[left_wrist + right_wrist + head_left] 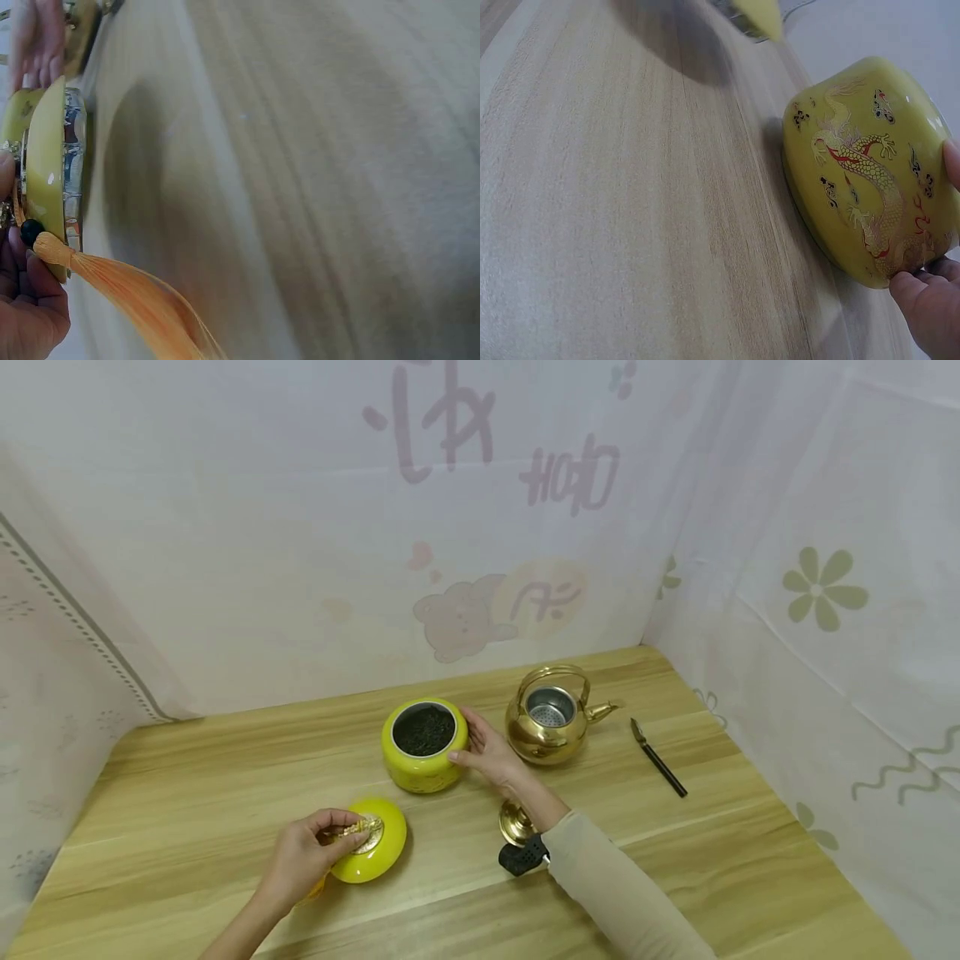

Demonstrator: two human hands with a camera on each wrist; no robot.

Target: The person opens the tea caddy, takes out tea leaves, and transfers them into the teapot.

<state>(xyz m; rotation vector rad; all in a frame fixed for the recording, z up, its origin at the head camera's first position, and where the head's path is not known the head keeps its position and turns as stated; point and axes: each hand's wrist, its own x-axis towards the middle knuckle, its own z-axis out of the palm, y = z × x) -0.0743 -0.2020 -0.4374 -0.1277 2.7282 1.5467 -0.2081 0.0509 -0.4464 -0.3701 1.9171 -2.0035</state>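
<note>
My left hand [302, 853] pinches the gold knob of a yellow lid [387, 853], near the front left of the table. In the left wrist view the lid is raised, casting a shadow on the wood, and an orange tassel [131, 296] with a black bead hangs from it. A round yellow tea jar [423, 772] stands uncovered beyond the lid, dark tea leaves [424, 732] inside. My right hand [497, 762] holds the jar by its right side, thumb near the rim. The right wrist view shows a dragon printed on the jar [855, 172].
A gold teapot [542, 745] with its strainer showing stands right of the jar. Its likely lid, a small gold piece [514, 823], lies partly behind the right forearm. A dark-handled tea pick [660, 763] lies farther right. Patterned cloth walls [262, 568] edge the table.
</note>
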